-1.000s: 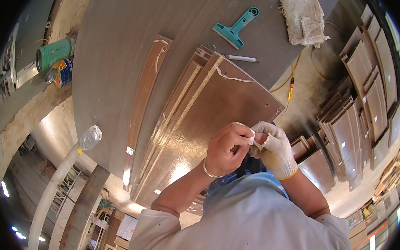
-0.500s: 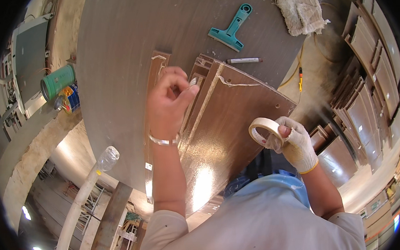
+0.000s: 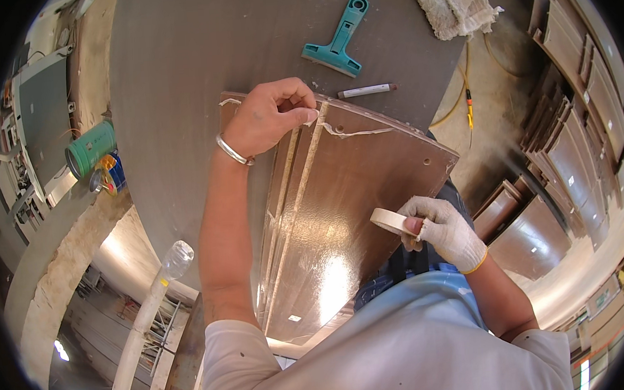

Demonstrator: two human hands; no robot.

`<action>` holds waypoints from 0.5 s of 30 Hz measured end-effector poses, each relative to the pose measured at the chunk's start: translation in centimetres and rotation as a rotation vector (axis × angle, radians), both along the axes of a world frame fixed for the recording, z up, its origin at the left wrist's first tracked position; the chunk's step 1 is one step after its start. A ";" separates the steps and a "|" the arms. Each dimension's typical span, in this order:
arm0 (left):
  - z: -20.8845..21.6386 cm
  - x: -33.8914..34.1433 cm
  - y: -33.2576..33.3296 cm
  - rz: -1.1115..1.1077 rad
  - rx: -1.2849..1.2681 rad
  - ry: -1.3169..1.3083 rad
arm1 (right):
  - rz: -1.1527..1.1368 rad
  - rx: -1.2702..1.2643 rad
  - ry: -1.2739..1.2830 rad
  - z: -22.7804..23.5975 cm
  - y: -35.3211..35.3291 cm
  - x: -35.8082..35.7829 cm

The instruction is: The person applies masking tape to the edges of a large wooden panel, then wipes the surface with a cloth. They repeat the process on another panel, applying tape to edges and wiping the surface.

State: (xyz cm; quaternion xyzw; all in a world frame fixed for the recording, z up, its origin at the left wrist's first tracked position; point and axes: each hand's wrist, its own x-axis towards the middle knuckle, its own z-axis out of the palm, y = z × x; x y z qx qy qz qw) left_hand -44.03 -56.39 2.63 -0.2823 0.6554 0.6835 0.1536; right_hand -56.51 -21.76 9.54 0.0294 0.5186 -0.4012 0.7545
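My left hand [image 3: 278,111] is bare, with a metal bangle at the wrist. Its thumb and fingertips pinch a small whitish scrap [image 3: 312,118] like a bit of tape, over the far end of the brown panels. A roll of masking tape [image 3: 391,221] sits in my right hand [image 3: 443,230], which wears a white knitted glove with the thumb bare. Below both hands lie glossy brown panels [image 3: 353,171] with pale raw edges. A crumpled strip of tape [image 3: 358,131] clings near the wide panel's far edge. My left forearm hides part of the narrower pieces.
Beyond the panels, a teal scraper [image 3: 338,43], a marker pen [image 3: 367,91] and a white rag [image 3: 454,4] rest on the grey-brown table [image 3: 169,82]. Stacked panels [image 3: 570,150] stand at right; a yellow-tipped hose [image 3: 469,107] lies on the floor. A green can [image 3: 91,148] is at left.
My left hand has moved up to the panels' far end, still pinching. The gap beside the narrow left panel no longer shows. My right hand has turned the tape roll more edge-on. The view has shifted.
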 end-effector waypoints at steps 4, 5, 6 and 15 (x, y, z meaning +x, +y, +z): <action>-0.3 -0.2 0.6 0.058 -0.026 0.015 | -0.001 -0.010 0.026 -0.3 0.2 -0.2; -0.3 -0.2 0.7 0.054 -0.062 0.006 | 0.001 -0.006 0.027 -0.4 0.2 -0.2; -0.3 -0.2 0.8 0.052 -0.091 -0.008 | -0.005 -0.008 0.024 -0.4 0.2 -0.2; 0.4 -0.2 1.8 0.093 -0.194 -0.036 | 0.012 -0.011 0.032 -0.4 0.1 -0.2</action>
